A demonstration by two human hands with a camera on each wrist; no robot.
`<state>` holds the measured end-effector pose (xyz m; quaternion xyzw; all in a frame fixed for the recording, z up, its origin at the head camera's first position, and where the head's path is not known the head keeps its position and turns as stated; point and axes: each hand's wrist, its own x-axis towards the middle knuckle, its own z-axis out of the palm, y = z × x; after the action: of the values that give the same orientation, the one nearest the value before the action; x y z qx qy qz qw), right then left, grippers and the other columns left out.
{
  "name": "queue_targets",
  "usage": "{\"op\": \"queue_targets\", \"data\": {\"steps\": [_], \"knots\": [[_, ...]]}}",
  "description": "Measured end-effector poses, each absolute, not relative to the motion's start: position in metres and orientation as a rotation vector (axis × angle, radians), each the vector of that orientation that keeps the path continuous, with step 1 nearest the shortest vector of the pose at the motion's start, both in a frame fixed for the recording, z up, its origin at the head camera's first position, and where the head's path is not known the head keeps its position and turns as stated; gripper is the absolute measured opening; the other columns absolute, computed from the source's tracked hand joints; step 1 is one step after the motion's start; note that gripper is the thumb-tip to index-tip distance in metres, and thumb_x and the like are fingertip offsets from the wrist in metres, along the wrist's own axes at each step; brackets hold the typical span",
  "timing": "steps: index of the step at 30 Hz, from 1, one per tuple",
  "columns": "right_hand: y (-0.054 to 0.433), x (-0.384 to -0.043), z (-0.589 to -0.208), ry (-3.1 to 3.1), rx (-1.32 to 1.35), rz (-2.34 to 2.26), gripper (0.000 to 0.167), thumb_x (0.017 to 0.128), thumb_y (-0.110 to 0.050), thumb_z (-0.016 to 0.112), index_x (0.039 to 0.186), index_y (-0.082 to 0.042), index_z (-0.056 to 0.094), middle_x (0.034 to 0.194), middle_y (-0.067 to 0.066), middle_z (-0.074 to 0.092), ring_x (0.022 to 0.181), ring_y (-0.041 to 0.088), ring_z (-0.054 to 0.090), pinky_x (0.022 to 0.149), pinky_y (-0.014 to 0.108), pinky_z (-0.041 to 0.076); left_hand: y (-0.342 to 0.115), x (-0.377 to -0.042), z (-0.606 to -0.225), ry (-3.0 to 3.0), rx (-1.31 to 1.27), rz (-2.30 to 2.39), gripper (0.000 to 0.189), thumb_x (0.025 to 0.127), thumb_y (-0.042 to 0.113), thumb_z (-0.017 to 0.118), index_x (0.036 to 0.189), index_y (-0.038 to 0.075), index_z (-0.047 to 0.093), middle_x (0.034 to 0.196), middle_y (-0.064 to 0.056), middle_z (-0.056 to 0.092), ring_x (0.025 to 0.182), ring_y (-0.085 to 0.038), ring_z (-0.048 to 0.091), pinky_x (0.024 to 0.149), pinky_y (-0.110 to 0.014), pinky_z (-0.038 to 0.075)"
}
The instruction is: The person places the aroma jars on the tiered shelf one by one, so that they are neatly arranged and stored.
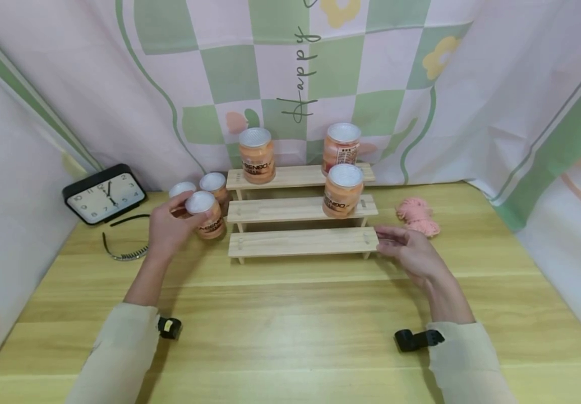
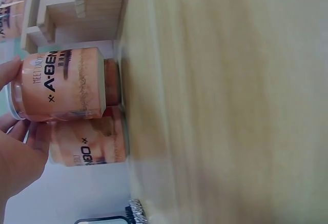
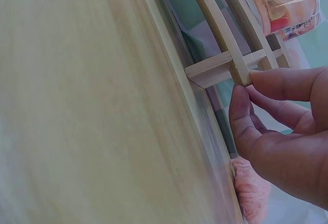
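My left hand [image 1: 167,230] grips a peach-coloured can [image 1: 212,225] with a clear lid, fingers and thumb round its upper part. In the left wrist view, the lower end of this can [image 2: 64,85] is raised off the table. Two similar cans stand just behind it, one [image 1: 215,184] beside the shelf and another [image 2: 89,144] partly covered by my fingers. At the right end of the lowest board of a three-step wooden shelf [image 1: 303,242], my right hand [image 1: 414,252] pinches the corner between thumb and fingers, as the right wrist view shows.
On the top step stand one can [image 1: 257,160] at left and another [image 1: 338,151] at right. The middle step bears a can [image 1: 342,193] on its right. A black clock [image 1: 104,193] and dark coiled band [image 1: 129,255] lie left; pink yarn [image 1: 418,216] lies right.
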<state>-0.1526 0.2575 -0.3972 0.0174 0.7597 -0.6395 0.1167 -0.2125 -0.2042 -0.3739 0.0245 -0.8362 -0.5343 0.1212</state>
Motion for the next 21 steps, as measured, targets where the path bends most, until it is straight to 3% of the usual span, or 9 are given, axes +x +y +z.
{"op": "queue_targets", "data": {"steps": [4,12,21], "knots": [[0.258,-0.153,-0.398,2.225,0.051,-1.875,0.057,0.099,0.007,0.054,0.151,0.012,0.033,0.144,0.03,0.04,0.106,0.01,0.058,0.096,0.027,0.052,-0.202,-0.21,-0.367,-2.435,0.066,-1.571,0.064,0.081,0.021,0.088,0.136,0.002,0.063,0.131,-0.019,0.062,0.11,-0.03,0.062,0.088,-0.027,0.051],[0.258,-0.153,-0.398,2.232,0.045,-1.875,0.056,0.098,0.008,0.054,0.15,0.013,0.033,0.144,0.03,0.04,0.105,0.009,0.059,0.097,0.027,0.052,-0.198,-0.206,-0.356,-2.4,0.047,-1.599,0.063,0.082,0.02,0.087,0.137,0.001,0.063,0.137,-0.015,0.061,0.113,-0.03,0.063,0.081,-0.017,0.052],[0.258,-0.153,-0.397,2.227,0.049,-1.876,0.057,0.098,0.008,0.054,0.151,0.013,0.033,0.145,0.03,0.04,0.106,0.009,0.058,0.097,0.027,0.052,-0.192,-0.201,-0.342,-2.33,-0.029,-1.627,0.058,0.082,0.018,0.086,0.134,0.002,0.065,0.134,-0.016,0.063,0.108,-0.022,0.063,0.077,-0.016,0.054]]}}
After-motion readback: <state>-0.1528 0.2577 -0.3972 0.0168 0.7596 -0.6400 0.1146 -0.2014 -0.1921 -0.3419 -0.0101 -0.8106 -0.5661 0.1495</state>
